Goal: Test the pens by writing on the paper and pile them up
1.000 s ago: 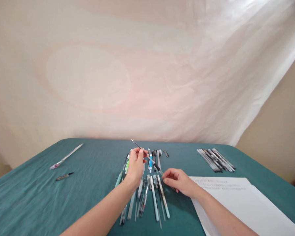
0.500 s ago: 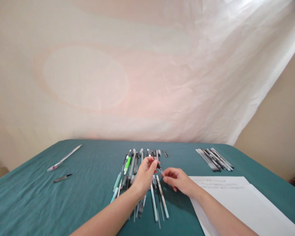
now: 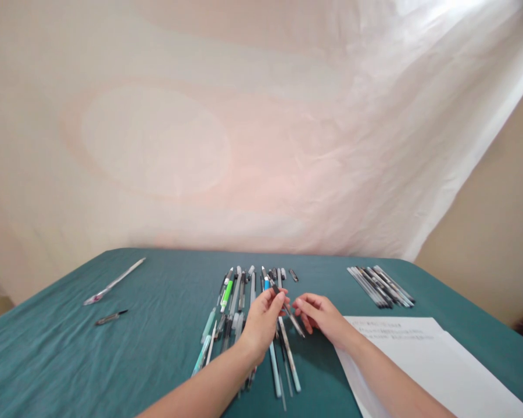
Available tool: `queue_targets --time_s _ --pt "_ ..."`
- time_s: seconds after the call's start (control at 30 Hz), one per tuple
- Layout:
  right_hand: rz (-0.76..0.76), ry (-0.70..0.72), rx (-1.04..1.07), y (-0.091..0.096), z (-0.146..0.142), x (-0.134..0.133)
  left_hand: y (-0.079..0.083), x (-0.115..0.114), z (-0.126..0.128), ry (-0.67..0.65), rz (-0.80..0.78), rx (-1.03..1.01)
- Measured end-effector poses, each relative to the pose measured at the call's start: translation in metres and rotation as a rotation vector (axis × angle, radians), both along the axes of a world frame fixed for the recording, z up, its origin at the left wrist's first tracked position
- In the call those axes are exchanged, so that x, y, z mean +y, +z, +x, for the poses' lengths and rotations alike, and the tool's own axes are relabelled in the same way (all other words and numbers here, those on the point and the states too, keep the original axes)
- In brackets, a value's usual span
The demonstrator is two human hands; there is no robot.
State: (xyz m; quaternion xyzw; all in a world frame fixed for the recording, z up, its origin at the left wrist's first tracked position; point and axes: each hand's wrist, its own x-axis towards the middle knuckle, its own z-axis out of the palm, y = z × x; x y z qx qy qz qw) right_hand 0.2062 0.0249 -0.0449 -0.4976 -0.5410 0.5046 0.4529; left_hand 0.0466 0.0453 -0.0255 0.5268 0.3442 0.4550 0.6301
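A pen with a dark upper part and a clear barrel (image 3: 293, 321) slants down to the right, pinched between the thumb and fingers of my left hand (image 3: 264, 319). Close beside its lower half is my right hand (image 3: 318, 313), loosely curled with the fingers a little apart and nothing visible in them. Below the hands lie a light blue pen (image 3: 274, 368) and a pale patterned pen (image 3: 290, 354), with thin refills between them. A bright green pen (image 3: 227, 295) is among several dark and clear pens left of my left hand, whose forearm hides part of the pile.
White paper sheets (image 3: 418, 371) with handwriting lie under my right forearm. A row of several clear and black pens (image 3: 381, 286) is at the back right. On the left are a long wrapped pen (image 3: 115, 281) and a short dark-tipped piece (image 3: 111, 317) on the green tablecloth (image 3: 165, 325).
My right hand has come off the pen's lower end and shifted slightly right. The pen stays in my left hand, now with more of its barrel showing. Left hand moved slightly down.
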Motion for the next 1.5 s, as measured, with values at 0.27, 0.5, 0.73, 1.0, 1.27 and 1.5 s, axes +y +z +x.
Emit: queue_targets --time_s 0.27,0.5,0.73,1.0,1.27,1.5 --pt "0.237 -0.303 -0.685 -0.004 0.024 0.049 -0.001 -0.01 0.003 -0.089 -0.012 -0.043" --pt "0.294 -0.398 -0.905 -0.011 0.028 0.08 -0.005 -0.01 0.002 -0.111 0.008 0.035" --pt "0.265 -0.323 -1.003 -0.017 0.028 0.082 -0.005 -0.01 0.002 -0.106 0.03 0.046" --pt "0.278 -0.136 -1.095 -0.007 0.034 0.054 -0.007 -0.009 0.001 -0.134 0.059 0.08" --pt "0.333 -0.151 -1.032 0.002 0.032 0.026 -0.006 -0.011 0.001 -0.148 0.088 0.079" --pt "0.279 -0.09 -0.326 0.051 0.016 0.013 0.0 -0.019 0.002 -0.156 0.212 0.169"
